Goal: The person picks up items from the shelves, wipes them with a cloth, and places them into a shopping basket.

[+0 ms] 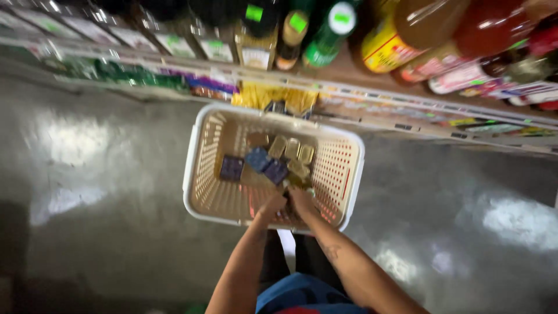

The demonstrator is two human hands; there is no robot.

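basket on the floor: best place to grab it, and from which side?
Take the basket by its thick white rim, probably at the long left or right side, coming from above. It sits open-top on the floor, walls flaring outward. Both hands, left and right, crowd the near edge; shelves block the far side. No handle visible.

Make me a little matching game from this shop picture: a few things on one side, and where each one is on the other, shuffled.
Things:
1. basket
2. blue packets
3. bottles
4. both hands

Places:
A. on the shelf at the top
B. at the basket's near rim, reaching in
C. on the grey floor
D. inside the basket, beside gold packets

Pairs: 1-C, 2-D, 3-A, 4-B
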